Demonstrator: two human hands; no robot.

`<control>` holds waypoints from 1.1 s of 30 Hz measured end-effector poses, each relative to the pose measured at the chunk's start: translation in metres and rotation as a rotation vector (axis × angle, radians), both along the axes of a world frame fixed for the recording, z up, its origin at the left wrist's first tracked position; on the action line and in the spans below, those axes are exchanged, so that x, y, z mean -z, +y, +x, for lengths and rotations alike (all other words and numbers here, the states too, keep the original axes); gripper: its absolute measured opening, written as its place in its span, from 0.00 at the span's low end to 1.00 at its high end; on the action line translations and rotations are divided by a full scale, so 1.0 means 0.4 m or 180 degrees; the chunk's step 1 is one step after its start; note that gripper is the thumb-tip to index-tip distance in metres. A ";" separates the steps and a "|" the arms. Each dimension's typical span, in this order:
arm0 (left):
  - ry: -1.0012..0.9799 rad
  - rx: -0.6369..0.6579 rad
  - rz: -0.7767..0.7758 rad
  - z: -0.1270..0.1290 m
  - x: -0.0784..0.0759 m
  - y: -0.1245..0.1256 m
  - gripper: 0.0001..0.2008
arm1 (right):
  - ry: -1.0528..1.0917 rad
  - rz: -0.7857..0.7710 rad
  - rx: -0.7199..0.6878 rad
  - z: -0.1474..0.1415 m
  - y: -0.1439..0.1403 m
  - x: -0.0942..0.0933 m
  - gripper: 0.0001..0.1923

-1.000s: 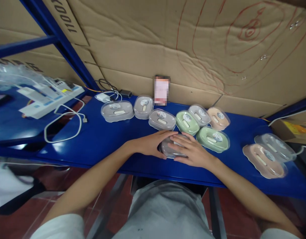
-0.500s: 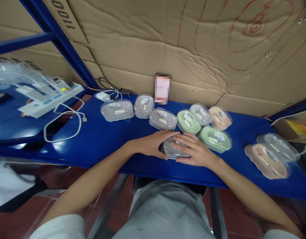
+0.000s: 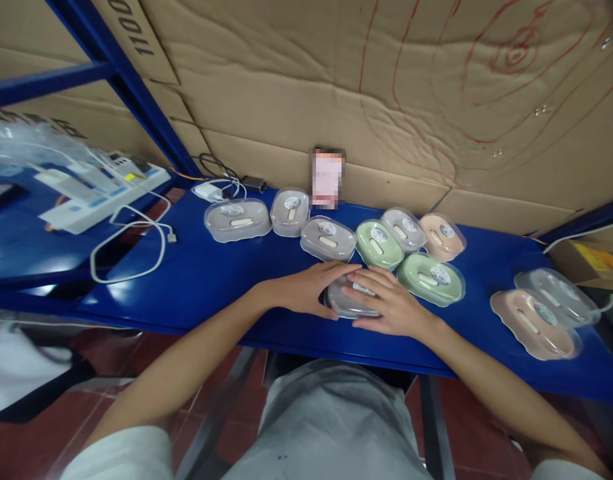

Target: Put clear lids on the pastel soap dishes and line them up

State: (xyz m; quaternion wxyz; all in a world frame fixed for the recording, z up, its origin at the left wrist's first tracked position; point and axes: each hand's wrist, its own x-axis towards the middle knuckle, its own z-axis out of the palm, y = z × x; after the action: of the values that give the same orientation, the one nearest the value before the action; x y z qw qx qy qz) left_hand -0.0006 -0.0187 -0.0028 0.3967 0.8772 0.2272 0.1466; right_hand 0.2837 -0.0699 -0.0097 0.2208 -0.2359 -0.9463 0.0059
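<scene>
A grey oval plastic box [image 3: 344, 299] with a clear lid and a round sticker lies on the blue table before me. My left hand [image 3: 309, 290] grips its left end, thumb at the near side and fingers at the far edge. Over the right end curve the fingers of my right hand [image 3: 394, 305], covering part of the lid and sticker. Just beyond are similar boxes: a grey one [image 3: 328, 239], a green one [image 3: 380, 244] and another green one [image 3: 431, 279], close to my right hand.
Further grey boxes stand at the back left [image 3: 238, 219], with a peach box [image 3: 441, 238] at the back right. A peach box [image 3: 536, 325] overlaps a clear-lidded one at far right. A blurred upright screen [image 3: 327, 179] leans on cardboard. Cables and a power strip [image 3: 104, 200] lie left.
Both hands stay on the grey box with almost the same grip. The whole view has shifted very slightly.
</scene>
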 end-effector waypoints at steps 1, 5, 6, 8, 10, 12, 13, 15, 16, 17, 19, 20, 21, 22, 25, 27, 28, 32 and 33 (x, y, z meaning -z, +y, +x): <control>-0.0027 0.0023 0.0000 -0.002 -0.005 -0.001 0.58 | 0.0058 -0.0151 -0.0023 0.004 0.001 -0.012 0.39; -0.0216 -0.0107 0.0196 -0.015 -0.056 0.001 0.52 | 0.0349 -0.0340 0.0394 0.048 0.038 -0.093 0.28; -0.0290 -0.0209 0.0280 -0.018 -0.072 0.003 0.47 | 0.0294 -0.0268 0.0712 0.066 0.059 -0.116 0.25; -0.0435 -0.0366 0.0426 -0.022 -0.101 0.009 0.36 | -0.0006 -0.0172 0.1424 0.107 0.113 -0.154 0.22; -0.0459 -0.0344 0.0597 -0.022 -0.122 0.013 0.29 | -0.0322 -0.0203 0.1947 0.148 0.174 -0.175 0.22; -0.0333 -0.0280 0.0864 -0.015 -0.133 0.009 0.24 | -0.0459 -0.0262 0.2178 0.180 0.226 -0.180 0.21; -0.0251 -0.0271 0.1016 -0.009 -0.134 0.002 0.23 | -0.0468 -0.0279 0.2225 0.191 0.244 -0.180 0.20; -0.0119 -0.0261 0.1316 0.005 -0.130 -0.022 0.24 | -0.0448 -0.0273 0.2316 0.197 0.253 -0.176 0.18; -0.0041 -0.0247 0.1465 0.013 -0.123 -0.039 0.27 | -0.0394 -0.0230 0.2374 0.193 0.242 -0.173 0.19; 0.0058 -0.0202 0.1617 0.022 -0.112 -0.059 0.31 | -0.0332 -0.0166 0.2434 0.184 0.219 -0.168 0.20; 0.0297 -0.0146 0.1889 0.040 -0.080 -0.108 0.38 | -0.0102 -0.0016 0.2414 0.153 0.138 -0.149 0.23; 0.0386 -0.0146 0.2009 0.050 -0.060 -0.135 0.41 | 0.0015 0.0048 0.2334 0.131 0.083 -0.134 0.23; 0.0448 -0.0188 0.2122 0.060 -0.038 -0.163 0.42 | 0.0302 0.0108 0.2075 0.108 0.024 -0.115 0.24; 0.0479 -0.0219 0.2246 0.070 -0.015 -0.190 0.42 | 0.0627 0.0165 0.1865 0.083 -0.035 -0.094 0.25; 0.0442 -0.0133 0.2526 0.100 0.033 -0.257 0.37 | 0.0967 0.0120 0.1492 0.025 -0.174 -0.036 0.36; 0.0444 -0.0102 0.2585 0.112 0.041 -0.274 0.34 | 0.0985 -0.0007 0.1476 0.010 -0.210 -0.015 0.36; 0.0476 -0.0156 0.2585 0.115 0.039 -0.274 0.34 | 0.1033 -0.0075 0.1503 0.010 -0.213 -0.011 0.33; 0.0612 -0.0469 0.2534 0.113 0.023 -0.258 0.40 | 0.1458 -0.0396 0.1854 0.024 -0.183 -0.010 0.15; 0.0592 -0.0466 0.2558 0.114 0.025 -0.263 0.40 | 0.1556 -0.0443 0.2014 0.025 -0.176 -0.008 0.12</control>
State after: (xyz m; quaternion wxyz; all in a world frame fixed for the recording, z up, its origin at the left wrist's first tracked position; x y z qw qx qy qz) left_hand 0.0449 -0.1240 -0.0126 -0.0107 0.9532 0.2486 0.1716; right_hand 0.2937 -0.1404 -0.0064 0.4137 -0.5215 -0.7441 0.0577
